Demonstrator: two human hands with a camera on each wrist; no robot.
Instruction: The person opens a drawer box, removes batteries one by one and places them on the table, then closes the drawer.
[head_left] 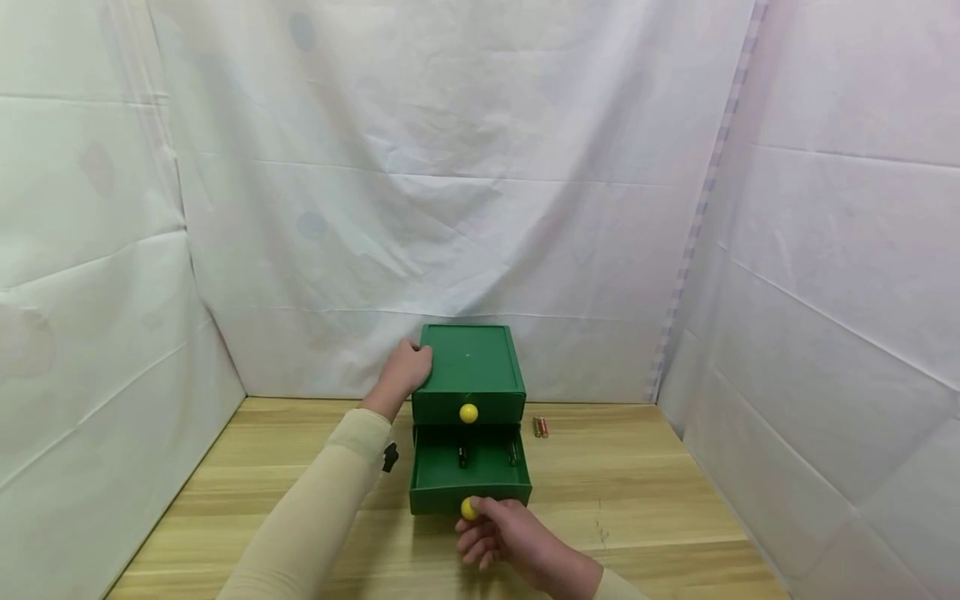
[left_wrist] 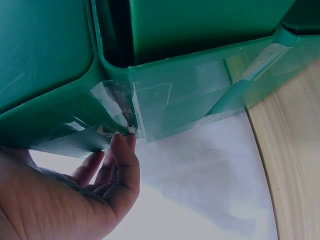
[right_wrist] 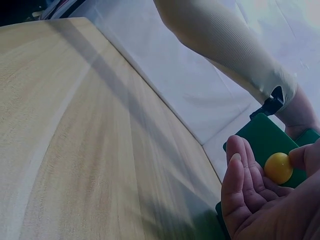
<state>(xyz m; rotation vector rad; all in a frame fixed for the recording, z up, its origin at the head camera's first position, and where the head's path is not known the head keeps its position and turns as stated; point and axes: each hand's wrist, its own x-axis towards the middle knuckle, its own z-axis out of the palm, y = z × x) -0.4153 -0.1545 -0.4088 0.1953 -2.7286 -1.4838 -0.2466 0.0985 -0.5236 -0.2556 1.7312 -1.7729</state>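
A green two-drawer cabinet (head_left: 468,358) stands on the table, its lower drawer (head_left: 438,500) pulled out. My right hand (head_left: 517,537) is at the front, pinching the lower drawer's yellow knob (right_wrist: 278,169) with its thumb; the other fingers are bent beneath. My left hand (head_left: 407,368) lies against the cabinet's left side near the top edge. In the left wrist view, its loosely bent fingers (left_wrist: 125,165) touch the taped green side. Inside the drawer lie a black battery (head_left: 462,456) and a second dark battery (head_left: 513,454). The upper drawer (head_left: 435,408) is closed.
Two small batteries (head_left: 541,427), one reddish, lie side by side on the wooden table (head_left: 637,483) right of the cabinet. White cloth (head_left: 465,167) hangs behind and along both sides. The upper drawer also bears a yellow knob (head_left: 468,413).
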